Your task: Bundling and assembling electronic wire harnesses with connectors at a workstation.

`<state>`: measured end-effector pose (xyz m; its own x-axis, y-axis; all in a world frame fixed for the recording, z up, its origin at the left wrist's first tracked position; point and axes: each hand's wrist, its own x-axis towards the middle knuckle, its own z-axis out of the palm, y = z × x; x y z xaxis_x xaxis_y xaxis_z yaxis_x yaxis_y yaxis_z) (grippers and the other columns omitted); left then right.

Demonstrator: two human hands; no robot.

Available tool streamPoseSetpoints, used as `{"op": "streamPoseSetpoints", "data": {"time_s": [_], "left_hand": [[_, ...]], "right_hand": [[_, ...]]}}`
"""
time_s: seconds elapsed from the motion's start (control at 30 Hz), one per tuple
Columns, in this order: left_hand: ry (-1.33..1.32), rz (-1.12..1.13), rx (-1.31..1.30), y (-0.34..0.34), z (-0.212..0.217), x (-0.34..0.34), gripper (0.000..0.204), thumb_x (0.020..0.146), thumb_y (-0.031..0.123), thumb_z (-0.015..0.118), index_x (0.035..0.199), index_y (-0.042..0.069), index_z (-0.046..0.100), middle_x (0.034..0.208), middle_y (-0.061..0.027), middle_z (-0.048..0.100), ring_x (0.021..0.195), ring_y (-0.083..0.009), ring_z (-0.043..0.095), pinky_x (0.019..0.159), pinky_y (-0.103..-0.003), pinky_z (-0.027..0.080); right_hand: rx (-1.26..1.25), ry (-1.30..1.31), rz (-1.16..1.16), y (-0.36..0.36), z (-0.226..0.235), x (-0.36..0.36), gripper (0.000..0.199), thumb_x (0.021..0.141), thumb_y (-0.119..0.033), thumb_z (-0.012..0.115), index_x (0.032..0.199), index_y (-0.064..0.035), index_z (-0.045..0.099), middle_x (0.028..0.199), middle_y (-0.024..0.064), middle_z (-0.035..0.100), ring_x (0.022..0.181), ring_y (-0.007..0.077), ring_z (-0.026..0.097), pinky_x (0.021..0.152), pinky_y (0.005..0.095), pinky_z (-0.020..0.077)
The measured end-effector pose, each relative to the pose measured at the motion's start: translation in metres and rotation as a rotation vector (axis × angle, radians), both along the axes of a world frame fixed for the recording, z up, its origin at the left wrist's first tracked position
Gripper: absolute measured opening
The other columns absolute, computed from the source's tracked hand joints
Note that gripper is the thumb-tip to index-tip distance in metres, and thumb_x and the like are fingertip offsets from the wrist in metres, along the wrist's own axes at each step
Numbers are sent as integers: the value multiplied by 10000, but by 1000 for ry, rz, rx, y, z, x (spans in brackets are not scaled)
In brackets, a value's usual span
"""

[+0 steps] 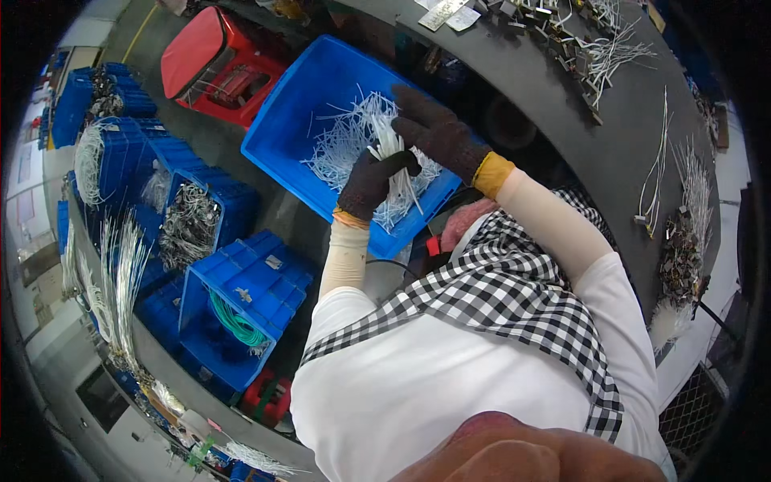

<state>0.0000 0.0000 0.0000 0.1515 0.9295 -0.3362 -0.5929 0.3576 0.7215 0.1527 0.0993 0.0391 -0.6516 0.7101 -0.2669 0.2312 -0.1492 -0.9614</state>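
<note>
Both of my hands wear dark knitted gloves with yellow-orange cuffs over pale sleeves. They are above a blue plastic crate [281,120] that holds a tangled heap of thin white wires [333,149]. My left hand [371,183] is closed on a bundle of white wires [389,138], its thumb lying across them. The lower wire ends stick out below that thumb. To the right of the bundle, my right hand [442,135] has its fingers spread, with the lower ones against the wires. Part of the bundle is hidden by the gloves.
A red plastic stool [193,56] stands beyond the crate. More blue crates [241,281] with wires and a green coil [233,320] stand at left. A dark curved table [554,120] at right bears wired metal parts [582,60] and loose wires [660,161].
</note>
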Motion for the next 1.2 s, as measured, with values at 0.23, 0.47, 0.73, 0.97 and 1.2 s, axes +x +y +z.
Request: {"op": "streamPoseSetpoints", "data": {"time_s": [0.23, 0.47, 0.73, 0.97, 1.2], "left_hand": [[1323, -153, 824, 0, -26, -21, 328, 838, 30, 639, 1164, 67, 616, 1021, -143, 677, 985, -297, 653, 885, -363, 500], [595, 335, 359, 8, 1, 3, 202, 931, 68, 591, 1130, 39, 573, 930, -130, 676, 888, -246, 669, 847, -384, 533], [-12, 422, 226, 5, 33, 25, 588, 935, 227, 594, 1436, 31, 356, 1152, -184, 643, 1033, -278, 638, 898, -392, 518], [96, 148, 190, 3, 45, 6, 508, 856, 122, 622, 1340, 23, 503, 1183, -151, 641, 971, -248, 656, 821, -358, 556], [128, 55, 124, 3, 49, 12, 375, 893, 72, 608, 1252, -13, 542, 1016, -149, 689, 916, -257, 678, 802, -355, 561]], "right_hand": [[731, -243, 421, 1, 1, -12, 430, 913, -316, 619, 1282, -95, 586, 1251, 172, 615, 1129, 313, 613, 972, 403, 483], [228, -167, 81, -6, -27, 17, 600, 905, -291, 673, 1395, -25, 451, 1372, 186, 518, 1251, 277, 518, 1040, 378, 425], [-360, -217, 246, -27, 12, 4, 390, 910, -305, 657, 1196, -53, 574, 868, 51, 657, 695, 116, 593, 623, 260, 499], [-453, -148, 319, -25, 25, 10, 314, 876, -342, 672, 959, -42, 634, 743, 28, 625, 563, 107, 556, 486, 248, 453], [-485, -155, 529, -21, 20, 11, 365, 892, -382, 654, 1001, -34, 656, 788, 64, 665, 603, 139, 597, 542, 282, 497]]}}
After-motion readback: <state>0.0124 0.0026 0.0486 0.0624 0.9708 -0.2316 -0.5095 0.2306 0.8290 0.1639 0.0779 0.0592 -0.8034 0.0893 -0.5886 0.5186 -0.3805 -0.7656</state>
